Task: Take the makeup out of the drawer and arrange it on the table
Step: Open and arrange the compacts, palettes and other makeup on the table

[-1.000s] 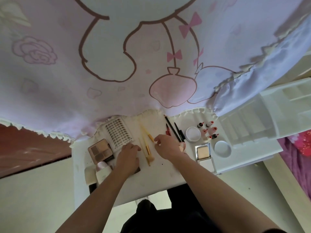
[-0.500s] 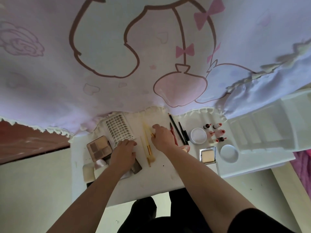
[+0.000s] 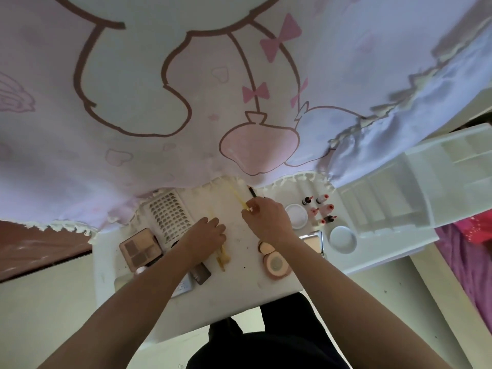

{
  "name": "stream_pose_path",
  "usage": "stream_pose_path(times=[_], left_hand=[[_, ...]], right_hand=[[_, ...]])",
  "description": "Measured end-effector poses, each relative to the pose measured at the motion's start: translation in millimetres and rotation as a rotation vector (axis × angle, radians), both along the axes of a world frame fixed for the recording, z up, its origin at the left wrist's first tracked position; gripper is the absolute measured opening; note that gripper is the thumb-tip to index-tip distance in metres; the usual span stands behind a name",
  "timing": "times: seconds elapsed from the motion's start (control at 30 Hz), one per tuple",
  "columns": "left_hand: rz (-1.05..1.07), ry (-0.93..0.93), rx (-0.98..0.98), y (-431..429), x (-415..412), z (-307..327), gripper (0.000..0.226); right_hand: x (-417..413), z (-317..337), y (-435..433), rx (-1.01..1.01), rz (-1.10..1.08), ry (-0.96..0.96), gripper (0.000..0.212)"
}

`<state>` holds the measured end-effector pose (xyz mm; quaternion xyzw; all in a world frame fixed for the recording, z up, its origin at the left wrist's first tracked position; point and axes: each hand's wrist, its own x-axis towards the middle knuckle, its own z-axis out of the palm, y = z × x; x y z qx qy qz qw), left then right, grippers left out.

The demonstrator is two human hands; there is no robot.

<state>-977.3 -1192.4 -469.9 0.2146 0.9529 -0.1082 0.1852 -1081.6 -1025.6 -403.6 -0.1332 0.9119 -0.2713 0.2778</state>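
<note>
Head view: a small white table (image 3: 239, 302) seen from above, with makeup spread over it and both forearms reaching in from below.
Right hand: the right hand (image 3: 267, 219) is at the far middle of the table, its fingers curled and its fingertips pinching the near end of a thin yellow brush (image 3: 237, 197).
Yellow brush: it lies slanted, with its far end by the fringe of the printed cloth (image 3: 159, 102), just left of a black pencil (image 3: 251, 191).
Left hand: the left hand (image 3: 206, 234) lies palm down on the table with its fingers straight and close together, gripping nothing. It covers part of two more yellow brushes (image 3: 223, 258).
Left of the table: a white lash tray (image 3: 170, 217) is beside the left hand, an eyeshadow palette (image 3: 140, 249) is nearer the edge, and a small dark palette (image 3: 202, 272) is by the left wrist.
Middle: a round pink compact (image 3: 277, 265) and a puff (image 3: 264, 246) lie just beside the right wrist.
Right of the table: there is a white round jar (image 3: 296, 213), a cluster of small red-capped bottles (image 3: 320, 209), a mirrored compact (image 3: 314, 241) partly hidden by the right arm, and a white dish (image 3: 343, 238).
Drawer: a white divided drawer organiser (image 3: 386, 206) is at the right, beside the bottles; I cannot tell what its compartments hold.
</note>
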Motion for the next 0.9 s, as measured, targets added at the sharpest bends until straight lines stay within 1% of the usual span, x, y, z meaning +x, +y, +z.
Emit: stream_pose_path(times=[0.13,0.17,0.23,0.3,0.37,0.4,0.47,0.5,0.57,0.63,0.67,0.73,0.8,0.9], left_hand=[[-0.045,0.029,-0.010,-4.9,-7.0,1.8,0.016],[-0.028,0.059,-0.002,-5.8,-7.7,1.8,0.017],[0.082,0.190,0.089,-7.5,-6.6,2.3,0.023],[0.236,0.329,0.208,-7.6,-1.4,6.3,0.026],[0.442,0.411,0.375,-3.6,5.4,16.0,0.018],[0.607,0.423,0.496,-0.1,9.2,21.5,0.014],[1.026,0.335,0.762,11.7,15.6,36.1,0.013],[1.214,0.259,0.884,18.4,18.5,41.2,0.016],[1.466,0.087,1.120,33.6,24.4,43.0,0.020],[1.637,-0.071,1.340,49.7,33.3,42.3,0.019],[1.687,-0.136,1.395,56.8,39.0,40.1,0.017],[1.724,-0.219,1.420,69.9,49.7,33.0,0.012],[1.722,-0.263,1.398,82.1,58.9,23.5,0.012],[1.717,-0.309,1.384,96.2,68.1,11.3,0.012]], right_hand=[[-5.4,19.7,10.8,-0.230,-0.245,-0.109,0.019],[-5.7,24.1,13.0,-0.282,-0.289,-0.141,0.016],[-5.0,32.7,16.9,-0.402,-0.354,-0.220,0.016],[-1.7,41.4,19.8,-0.538,-0.401,-0.341,0.022],[3.9,47.2,23.3,-0.648,-0.416,-0.473,0.032],[7.4,47.6,25.4,-0.687,-0.412,-0.518,0.036],[16.1,45.2,30.6,-0.723,-0.394,-0.558,0.038],[21.3,42.0,33.4,-0.720,-0.382,-0.560,0.036],[34.4,34.9,40.5,-0.663,-0.349,-0.508,0.033],[48.8,23.7,48.2,-0.537,-0.289,-0.405,0.034],[56.2,16.0,52.6,-0.457,-0.256,-0.346,0.031],[70.6,-3.5,61.7,-0.285,-0.175,-0.234,0.025],[86.1,-21.5,70.0,-0.151,-0.135,-0.184,0.017],[108.0,-43.9,77.2,-0.078,-0.167,-0.149,0.015]])
